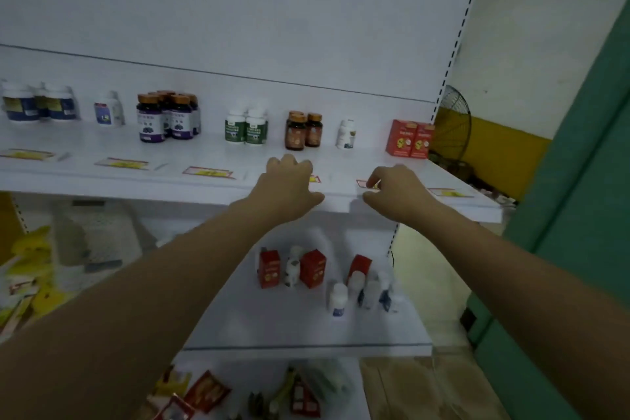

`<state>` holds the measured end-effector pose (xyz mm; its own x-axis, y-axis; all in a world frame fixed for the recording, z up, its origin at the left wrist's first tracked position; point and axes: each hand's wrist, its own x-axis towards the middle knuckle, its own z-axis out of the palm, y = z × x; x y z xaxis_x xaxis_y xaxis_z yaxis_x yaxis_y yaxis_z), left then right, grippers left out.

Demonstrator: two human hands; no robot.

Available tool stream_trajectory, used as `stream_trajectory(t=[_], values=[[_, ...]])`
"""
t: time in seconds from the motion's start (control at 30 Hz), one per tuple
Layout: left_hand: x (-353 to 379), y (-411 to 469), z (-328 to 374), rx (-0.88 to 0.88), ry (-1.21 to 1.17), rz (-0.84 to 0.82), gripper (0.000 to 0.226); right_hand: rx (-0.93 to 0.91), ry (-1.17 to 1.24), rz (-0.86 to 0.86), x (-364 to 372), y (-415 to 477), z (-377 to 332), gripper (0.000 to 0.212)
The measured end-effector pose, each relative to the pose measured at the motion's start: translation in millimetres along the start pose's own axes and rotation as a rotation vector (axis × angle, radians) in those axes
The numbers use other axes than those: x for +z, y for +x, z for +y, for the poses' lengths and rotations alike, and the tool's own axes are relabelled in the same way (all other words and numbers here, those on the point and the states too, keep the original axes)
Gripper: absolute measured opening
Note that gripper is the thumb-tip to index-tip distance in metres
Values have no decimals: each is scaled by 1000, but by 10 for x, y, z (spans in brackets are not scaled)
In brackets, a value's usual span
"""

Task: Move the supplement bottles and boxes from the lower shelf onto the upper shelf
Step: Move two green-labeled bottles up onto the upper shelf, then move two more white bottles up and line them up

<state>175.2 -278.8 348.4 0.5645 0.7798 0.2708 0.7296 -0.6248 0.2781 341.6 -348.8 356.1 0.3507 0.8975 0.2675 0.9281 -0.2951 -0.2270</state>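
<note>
The white upper shelf (204, 186) carries several supplement bottles: brown ones (301, 129), green-labelled ones (246, 127), purple-labelled ones (168, 116), one small white bottle (346, 134) and two red boxes (410, 139). On the lower shelf (306, 349) stand three red boxes (313, 268) and several white bottles (368, 290). My left hand (289, 182) hovers over the upper shelf's front edge with fingers spread and holds nothing. My right hand (392, 189) is beside it, fingers loosely curled over the shelf edge, also holding nothing.
Price tags (208, 172) lie along the upper shelf's front. A fan (453, 123) stands behind the shelf's right end by a green door (579, 181). Packets (208, 392) fill the bottom shelf, and yellow packets (30, 269) sit lower left.
</note>
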Motion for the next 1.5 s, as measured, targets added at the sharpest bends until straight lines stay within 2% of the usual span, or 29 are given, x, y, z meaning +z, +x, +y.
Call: stream_trajectory(t=[0.17, 0.4, 0.53, 0.67, 0.8, 0.93, 1.1, 1.3, 1.5], values=[[362, -408, 354, 75, -4, -179, 55, 30, 61, -32, 147, -588, 426, 27], [1123, -604, 344, -10, -118, -338, 42, 167, 100, -210, 678, -994, 1016, 33], [1610, -570, 244, -52, -166, -445, 56, 217, 91, -288, 1048, -1041, 1240, 36], [2056, -434, 183, -117, -239, -497, 59, 256, 143, -342, 1493, -955, 1405, 49], [2499, -276, 125, -206, -263, -541, 63, 286, 204, -377, 1904, -779, 1570, 48], [2901, -64, 64, -288, -299, -541, 65, 302, 238, -372, 2326, -459, 1779, 44], [3423, 281, 5, -370, -342, -475, 70, 324, 207, -410, 2831, 53, 2011, 50], [3949, 707, -75, -427, -462, -354, 78, 367, 245, -274, 3339, 493, 2140, 53], [4240, 896, -53, -497, -607, -332, 57, 412, 255, -173, 3585, 590, 2166, 48]])
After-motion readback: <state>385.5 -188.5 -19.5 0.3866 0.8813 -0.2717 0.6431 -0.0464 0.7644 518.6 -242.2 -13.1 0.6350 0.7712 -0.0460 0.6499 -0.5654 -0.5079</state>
